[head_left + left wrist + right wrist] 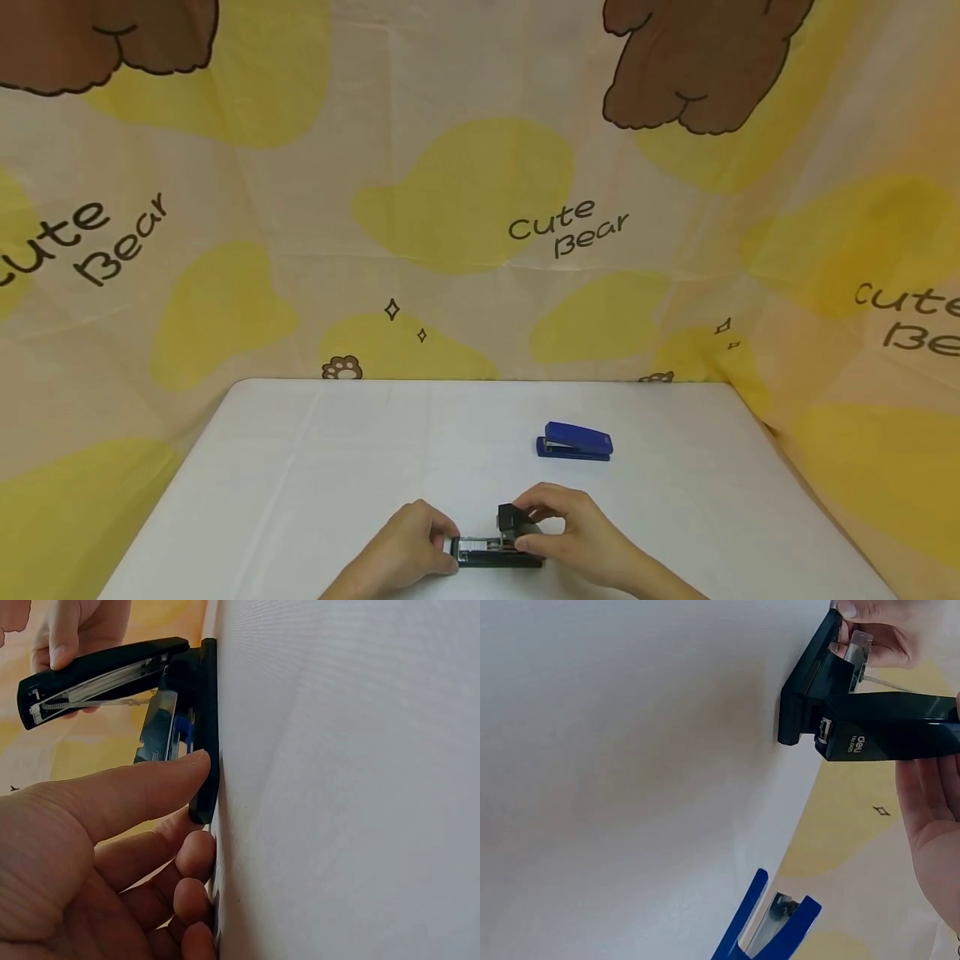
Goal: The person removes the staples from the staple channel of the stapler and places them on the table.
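A black stapler lies near the table's front edge with its top arm swung up and back, baring the metal staple channel and a spring. My left hand pinches the front end of its base between thumb and fingers; the left wrist view shows the thumb along the base. With my right hand I hold the raised top arm between thumb and fingers. Whether staples lie in the channel I cannot tell.
A blue stapler stands on the white table, farther back and to the right of the black one. Behind the table's far edge hangs a patterned cloth, which also closes off both sides.
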The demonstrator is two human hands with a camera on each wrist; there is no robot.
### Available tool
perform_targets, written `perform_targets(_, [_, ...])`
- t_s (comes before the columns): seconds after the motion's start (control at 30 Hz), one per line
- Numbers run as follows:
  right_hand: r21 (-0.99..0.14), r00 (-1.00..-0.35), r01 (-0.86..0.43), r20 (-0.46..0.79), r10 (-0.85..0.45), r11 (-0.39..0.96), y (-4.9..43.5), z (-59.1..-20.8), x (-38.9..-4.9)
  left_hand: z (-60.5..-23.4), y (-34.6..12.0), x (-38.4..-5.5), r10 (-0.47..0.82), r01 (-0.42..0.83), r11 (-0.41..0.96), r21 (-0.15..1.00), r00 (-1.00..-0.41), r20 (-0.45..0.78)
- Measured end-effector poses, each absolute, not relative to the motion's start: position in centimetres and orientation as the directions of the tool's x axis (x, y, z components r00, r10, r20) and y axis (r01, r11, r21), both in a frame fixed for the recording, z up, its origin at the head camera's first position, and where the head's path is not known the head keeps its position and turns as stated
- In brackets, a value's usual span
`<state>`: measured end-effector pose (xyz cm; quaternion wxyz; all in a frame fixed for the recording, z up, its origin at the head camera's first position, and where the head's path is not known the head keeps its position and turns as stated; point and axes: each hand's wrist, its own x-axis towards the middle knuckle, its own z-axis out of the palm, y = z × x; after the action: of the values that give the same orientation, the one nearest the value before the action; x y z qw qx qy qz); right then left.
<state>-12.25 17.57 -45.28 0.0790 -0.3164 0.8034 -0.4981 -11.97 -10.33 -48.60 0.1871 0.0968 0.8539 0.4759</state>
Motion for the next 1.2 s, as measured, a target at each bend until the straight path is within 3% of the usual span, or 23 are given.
perform_targets(0.23, [-0.874,-0.812,-0.381,0.160,-0.562,0.301,18.3,-45.1,-12.0,-48.7,-10.4,-11.9,0.363,0.010,0.522,0.853,-0.908,-0.212])
perform_targets(1.0, [-0.864,-0.823,-0.417,0.227,-0.521,0.282,20.8,-45.3,-11.9,-48.7,-10.4,-12.1,0.368,-0.011,0.511,0.860,-0.901,-0.230])
perform_targets(1.2, [-0.893,-0.847,-0.348,0.170,-0.503,0.285,21.5,-45.2,-11.6,-48.6,-10.4,-12.1,0.367,-0.011,0.514,0.858,-0.901,-0.232])
